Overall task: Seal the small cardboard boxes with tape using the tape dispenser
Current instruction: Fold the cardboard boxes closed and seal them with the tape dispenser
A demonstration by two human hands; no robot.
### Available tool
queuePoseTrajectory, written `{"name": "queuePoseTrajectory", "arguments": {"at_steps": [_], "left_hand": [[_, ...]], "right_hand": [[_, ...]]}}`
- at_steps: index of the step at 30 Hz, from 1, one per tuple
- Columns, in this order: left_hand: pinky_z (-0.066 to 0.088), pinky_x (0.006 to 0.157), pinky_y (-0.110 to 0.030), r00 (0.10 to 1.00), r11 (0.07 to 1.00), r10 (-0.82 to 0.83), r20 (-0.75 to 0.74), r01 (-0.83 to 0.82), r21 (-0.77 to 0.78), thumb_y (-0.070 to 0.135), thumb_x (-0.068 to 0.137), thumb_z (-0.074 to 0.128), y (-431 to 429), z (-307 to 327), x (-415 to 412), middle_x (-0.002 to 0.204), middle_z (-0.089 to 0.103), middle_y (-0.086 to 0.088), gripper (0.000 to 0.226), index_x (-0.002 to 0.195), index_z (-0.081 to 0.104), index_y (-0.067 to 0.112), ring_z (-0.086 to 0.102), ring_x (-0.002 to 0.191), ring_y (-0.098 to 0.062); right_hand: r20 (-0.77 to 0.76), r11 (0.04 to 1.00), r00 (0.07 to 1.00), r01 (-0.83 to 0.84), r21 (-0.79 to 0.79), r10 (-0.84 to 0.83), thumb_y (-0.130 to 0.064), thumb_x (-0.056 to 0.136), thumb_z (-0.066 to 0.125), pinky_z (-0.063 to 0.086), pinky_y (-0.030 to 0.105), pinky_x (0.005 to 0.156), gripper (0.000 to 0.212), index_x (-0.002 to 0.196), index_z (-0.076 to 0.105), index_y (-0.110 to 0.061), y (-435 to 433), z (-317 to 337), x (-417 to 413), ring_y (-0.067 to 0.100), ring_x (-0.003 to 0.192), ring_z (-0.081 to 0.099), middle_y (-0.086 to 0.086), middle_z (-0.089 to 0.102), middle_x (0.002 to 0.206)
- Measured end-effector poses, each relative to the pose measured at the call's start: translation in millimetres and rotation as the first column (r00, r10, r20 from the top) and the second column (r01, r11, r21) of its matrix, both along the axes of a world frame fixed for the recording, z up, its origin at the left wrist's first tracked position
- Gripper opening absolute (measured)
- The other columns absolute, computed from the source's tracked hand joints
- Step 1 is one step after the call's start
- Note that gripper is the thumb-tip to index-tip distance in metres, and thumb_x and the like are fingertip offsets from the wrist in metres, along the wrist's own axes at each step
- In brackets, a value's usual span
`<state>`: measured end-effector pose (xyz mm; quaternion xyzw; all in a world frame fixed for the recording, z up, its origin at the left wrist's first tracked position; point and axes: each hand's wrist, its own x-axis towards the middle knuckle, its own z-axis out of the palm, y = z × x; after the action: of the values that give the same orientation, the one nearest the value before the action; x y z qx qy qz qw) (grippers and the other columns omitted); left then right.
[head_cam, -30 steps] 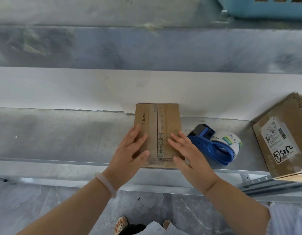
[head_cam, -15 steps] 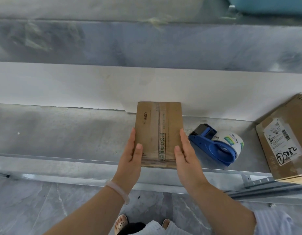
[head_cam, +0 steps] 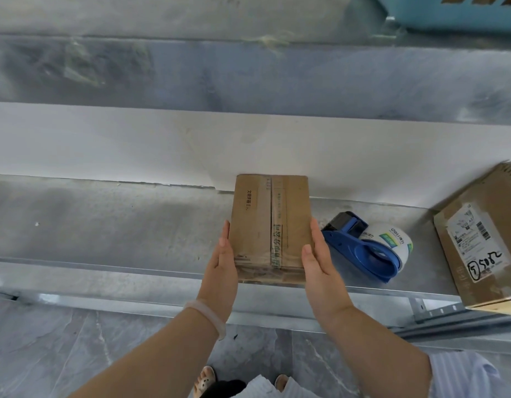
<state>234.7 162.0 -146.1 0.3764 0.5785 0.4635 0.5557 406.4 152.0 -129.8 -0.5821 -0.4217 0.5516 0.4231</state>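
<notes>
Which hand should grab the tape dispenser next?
Right, probably. The right hand presses the right side of the small cardboard box, and the blue tape dispenser lies on the metal shelf directly beside that hand. The left hand is on the box's other side and would have to cross the box.

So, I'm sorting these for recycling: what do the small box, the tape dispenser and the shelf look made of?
Small box: matte brown cardboard, glossy clear tape along its seam. Tape dispenser: likely plastic, smooth blue moulded body with a slight sheen. Shelf: apparently sheet metal, dull mottled grey, folded front edge.
</notes>
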Motion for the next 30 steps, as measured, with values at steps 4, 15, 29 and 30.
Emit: {"name": "queuePoseTrajectory", "arguments": {"at_steps": [4,15,29,30], "left_hand": [[0.048,0.08,-0.009,0.997,0.997,-0.082,-0.008,0.082,-0.002,0.052,0.096,0.032,0,14,-3,0.131,0.055,0.017,0.05,0.146,0.03,0.045,0.057,0.109,0.005],[0.049,0.081,-0.01,1.0,1.0,-0.014,0.027,0.013,0.022,0.03,0.104,0.033,-4,7,3,0.138,0.049,0.012,0.048,0.15,0.024,0.038,0.055,0.115,0.0],[0.051,0.082,-0.012,0.967,0.994,0.033,-0.251,-0.006,0.105,0.021,0.095,0.056,-31,18,-15,0.131,0.05,0.01,0.043,0.127,0.04,0.044,0.049,0.124,-0.012],[0.05,0.088,-0.016,0.921,0.991,0.086,-0.381,-0.04,0.126,0.026,0.091,0.062,-24,20,-24,0.138,0.041,0.004,0.054,0.135,0.034,0.041,0.043,0.129,-0.016]], "right_hand": [[0.006,1.0,1.0,0.0,0.011,0.0,-0.034,0.096,0.055,0.033,0.027,0.112,0.061,0.145,0.024,-0.055,2,1,-4,-0.005,0.125,0.046,-0.027,0.046,0.139],[0.092,0.999,0.995,-0.043,0.008,0.042,-0.024,0.102,0.045,0.036,0.007,0.1,0.064,0.149,0.01,-0.051,1,-4,-3,-0.01,0.122,0.045,-0.022,0.039,0.145],[0.287,1.0,0.958,0.025,0.004,-0.025,-0.028,0.096,0.057,0.045,0.006,0.061,0.029,0.125,0.055,-0.029,0,7,24,-0.009,0.09,0.058,-0.021,0.061,0.103],[0.281,1.0,0.96,0.015,-0.004,-0.013,-0.026,0.097,0.055,0.045,0.006,0.059,0.026,0.124,0.057,-0.029,2,9,28,-0.006,0.089,0.059,-0.018,0.062,0.103]]}}
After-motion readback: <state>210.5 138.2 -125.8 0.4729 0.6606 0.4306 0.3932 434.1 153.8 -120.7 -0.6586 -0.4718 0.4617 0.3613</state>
